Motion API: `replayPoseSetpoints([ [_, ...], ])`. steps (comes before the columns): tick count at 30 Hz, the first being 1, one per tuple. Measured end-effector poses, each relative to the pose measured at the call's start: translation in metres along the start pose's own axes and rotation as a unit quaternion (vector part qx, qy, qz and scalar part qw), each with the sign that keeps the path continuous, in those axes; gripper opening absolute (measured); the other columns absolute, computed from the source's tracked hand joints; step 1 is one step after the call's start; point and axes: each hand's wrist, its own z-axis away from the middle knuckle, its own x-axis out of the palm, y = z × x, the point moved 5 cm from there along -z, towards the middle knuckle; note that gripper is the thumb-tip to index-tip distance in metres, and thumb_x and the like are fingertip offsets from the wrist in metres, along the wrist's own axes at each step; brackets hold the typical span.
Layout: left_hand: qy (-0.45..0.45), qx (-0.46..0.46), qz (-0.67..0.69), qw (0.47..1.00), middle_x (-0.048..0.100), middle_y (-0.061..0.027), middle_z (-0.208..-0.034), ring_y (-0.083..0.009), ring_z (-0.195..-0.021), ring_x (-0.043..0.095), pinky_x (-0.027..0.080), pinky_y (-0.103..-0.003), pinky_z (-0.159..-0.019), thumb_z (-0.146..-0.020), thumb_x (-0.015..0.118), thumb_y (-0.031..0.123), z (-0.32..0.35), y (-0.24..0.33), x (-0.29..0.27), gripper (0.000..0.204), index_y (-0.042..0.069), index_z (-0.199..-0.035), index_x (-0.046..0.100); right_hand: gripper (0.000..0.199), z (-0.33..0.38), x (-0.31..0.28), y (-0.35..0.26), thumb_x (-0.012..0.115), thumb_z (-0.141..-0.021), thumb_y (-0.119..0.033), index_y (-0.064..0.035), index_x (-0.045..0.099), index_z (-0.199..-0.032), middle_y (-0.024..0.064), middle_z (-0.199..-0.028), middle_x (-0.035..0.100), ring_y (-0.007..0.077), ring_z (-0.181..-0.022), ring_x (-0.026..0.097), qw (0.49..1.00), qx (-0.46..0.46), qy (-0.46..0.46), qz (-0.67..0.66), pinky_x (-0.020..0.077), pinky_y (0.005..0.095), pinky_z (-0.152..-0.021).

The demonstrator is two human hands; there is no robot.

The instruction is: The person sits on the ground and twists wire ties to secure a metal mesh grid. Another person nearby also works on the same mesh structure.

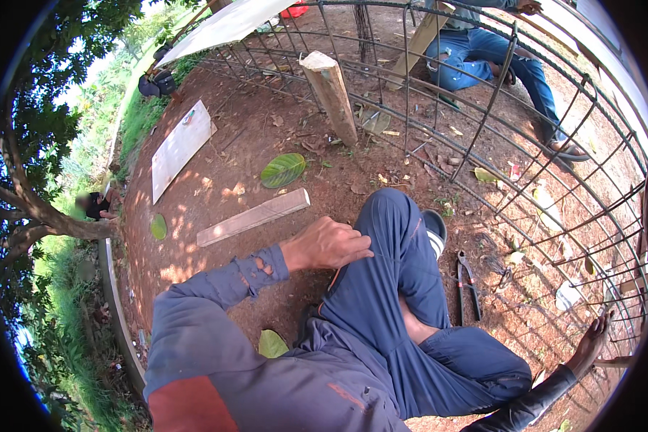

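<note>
Upper garment: faded grey-purple long-sleeved top [295, 389], rust-red panel [194, 407], small reddish chest marking [347, 394], torn left cuff [263, 268]; right sleeve [529, 407] appears black. Lower garment: navy trousers [381, 302]. Footwear: dark, white-striped shoe [436, 243].

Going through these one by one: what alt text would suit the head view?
A person sits with folded legs on reddish soil beside a steel-bar cage, left hand at one bent knee, right hand by the bars. Red-and-black pliers lie on the ground; another person in jeans shows through the cage.
</note>
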Motion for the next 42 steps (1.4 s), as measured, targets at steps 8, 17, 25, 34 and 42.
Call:
replayPoseSetpoints([
  [8, 0.051, 0.038, -0.057, 0.996, 0.055, -0.0042, -0.066, -0.0221, -0.062, 0.065, 0.050, -0.037, -0.050, -0.093, 0.070, 0.039, -0.019, -0.027, -0.002, 0.034, 0.011, -0.081, 0.054, 0.045, -0.011, -0.053, 0.071, 0.047, -0.109, -0.014, -0.0011, 0.043, -0.152, 0.0058, -0.123, 0.063, 0.0128, -0.096, 0.061, 0.999, -0.009, 0.049, 0.015, 0.0540, 0.0225, -0.082],
  [17, 0.043, 0.009, -0.131, 0.990, 0.055, -0.0015, -0.068, -0.0198, -0.064, 0.061, 0.049, -0.035, -0.054, -0.087, 0.075, 0.038, 0.009, -0.071, -0.007, 0.032, 0.012, -0.081, 0.057, 0.036, 0.023, -0.033, 0.022, 0.050, -0.108, -0.017, -0.0014, 0.055, -0.140, 0.0008, -0.100, 0.063, 0.0060, -0.082, 0.056, 0.974, 0.159, 0.088, -0.134, 0.0480, 0.0181, -0.067],
  [25, 0.035, -0.045, -0.151, 0.987, 0.055, -0.0069, -0.064, -0.0255, -0.057, 0.060, 0.046, -0.039, -0.049, -0.094, 0.069, 0.035, 0.049, -0.119, -0.022, 0.031, 0.010, -0.078, 0.057, 0.031, 0.043, 0.026, -0.049, 0.051, -0.108, -0.014, -0.0015, 0.057, -0.136, -0.0043, -0.086, 0.052, 0.0005, -0.063, 0.038, 0.920, 0.276, 0.134, -0.242, 0.0306, 0.0156, -0.047],
  [34, 0.009, -0.172, -0.237, 0.956, 0.060, -0.0221, -0.080, -0.0408, -0.074, 0.059, 0.045, -0.049, -0.064, -0.101, 0.058, 0.015, 0.171, -0.218, -0.005, 0.018, 0.001, -0.092, 0.062, 0.030, 0.070, 0.142, -0.133, 0.061, -0.103, -0.021, 0.0010, 0.063, -0.124, -0.0051, -0.084, 0.052, 0.0047, -0.066, 0.046, 0.909, 0.254, -0.178, -0.278, 0.0396, 0.0229, -0.057],
  [42, -0.140, -0.369, -0.171, 0.903, 0.064, -0.0224, -0.117, -0.0433, -0.111, 0.059, 0.041, -0.051, -0.103, -0.095, 0.051, 0.003, 0.252, -0.215, 0.019, 0.028, 0.000, -0.120, 0.064, 0.021, 0.130, 0.245, -0.177, 0.047, -0.110, -0.016, 0.0001, 0.055, -0.121, -0.0019, -0.086, 0.050, 0.0056, -0.068, 0.041, 0.852, 0.322, -0.158, -0.380, 0.0367, 0.0221, -0.057],
])
